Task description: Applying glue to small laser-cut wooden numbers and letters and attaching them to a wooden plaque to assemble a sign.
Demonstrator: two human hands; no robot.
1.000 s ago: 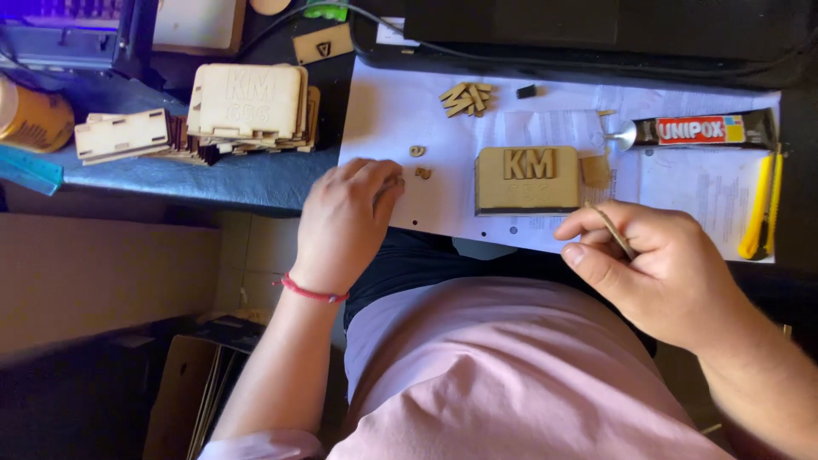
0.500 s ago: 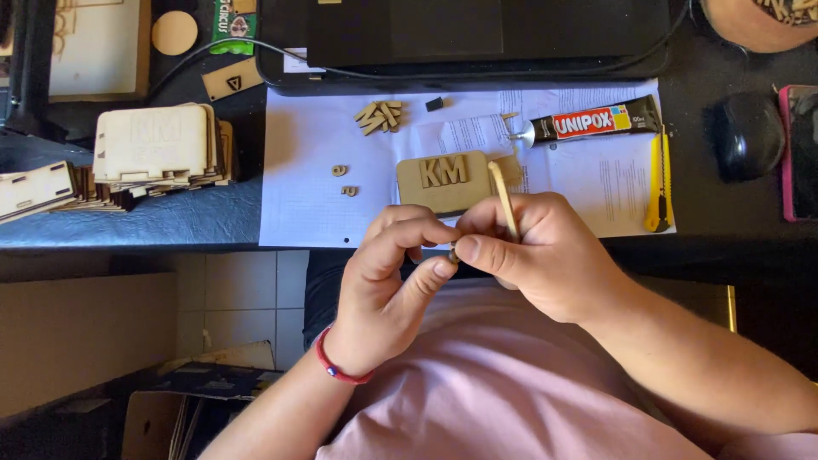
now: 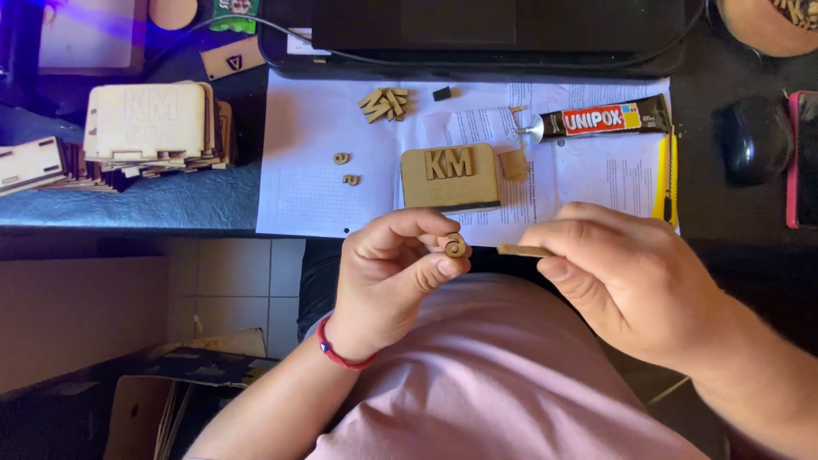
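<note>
— Wooden piece (image 3: 455, 246), small and curled: where?
— Pinched in left hand (image 3: 388, 277) fingers, off the desk (image 3: 170, 204) front edge. Right hand (image 3: 626, 277) fingers grip a thin stick (image 3: 521, 250), mostly hidden, perhaps wood.

A small round wooden piece (image 3: 455, 246) sits pinched upright at fingertips; just right, a thin wooden stick (image 3: 521, 250) lies level, pointing toward it.

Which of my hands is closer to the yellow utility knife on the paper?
Right. The right hand sits just below and left of the yellow utility knife, holding a thin wooden stick. The left hand, pinching a small wooden piece, is much farther left.
</note>
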